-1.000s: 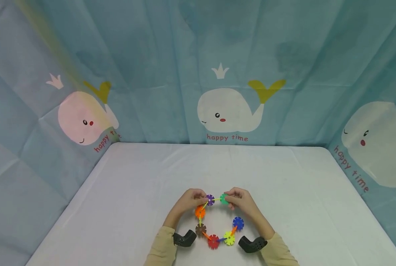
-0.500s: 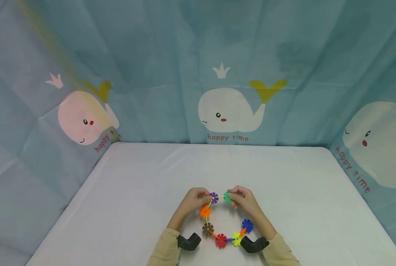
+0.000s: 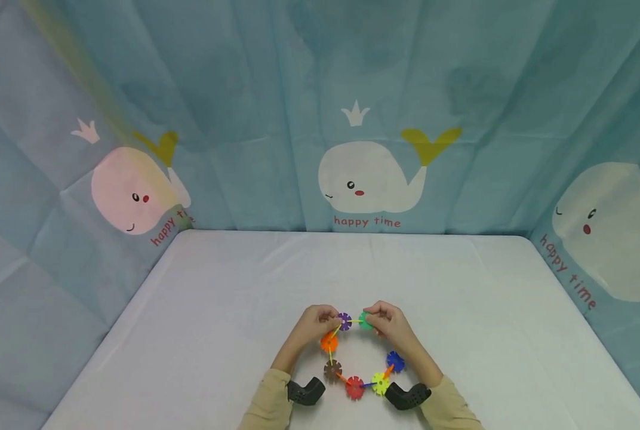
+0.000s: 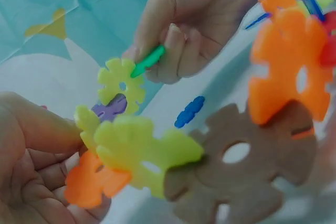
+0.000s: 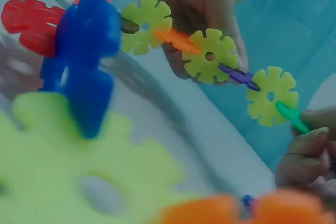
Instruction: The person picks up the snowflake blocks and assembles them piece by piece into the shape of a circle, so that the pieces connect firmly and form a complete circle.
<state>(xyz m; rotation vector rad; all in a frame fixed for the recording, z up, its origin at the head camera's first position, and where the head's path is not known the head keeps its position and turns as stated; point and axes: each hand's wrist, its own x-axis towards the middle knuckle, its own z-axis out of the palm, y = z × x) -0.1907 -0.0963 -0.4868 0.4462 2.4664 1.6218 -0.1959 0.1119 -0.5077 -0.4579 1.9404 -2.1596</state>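
A chain of plastic snowflake discs curves between the hands, its flat-facing discs linked by edge-on ones. My left hand point(image 3: 317, 325) pinches it by the purple disc point(image 3: 345, 322) and its yellow-green neighbour. My right hand point(image 3: 391, 322) pinches the green disc point(image 3: 365, 321), the chain's other held part. From the purple disc the chain bends through orange point(image 3: 329, 343), brown point(image 3: 333, 371), red point(image 3: 354, 388) and yellow point(image 3: 381, 383) discs. It ends at a blue disc point(image 3: 395, 362), apart from the green one. Close up, the brown disc point(image 4: 236, 161) looms in the left wrist view.
The chain is over a white-covered table point(image 3: 234, 280). Black curved devices point(image 3: 306, 392) are worn at both wrists beside beige sleeves. Behind and at the sides hangs a blue cloth point(image 3: 266, 119) printed with whales.
The chain and my left hand have shifted a little to the right overall, swinging slightly back in the last half second. Both hands keep their pinch on the same discs.
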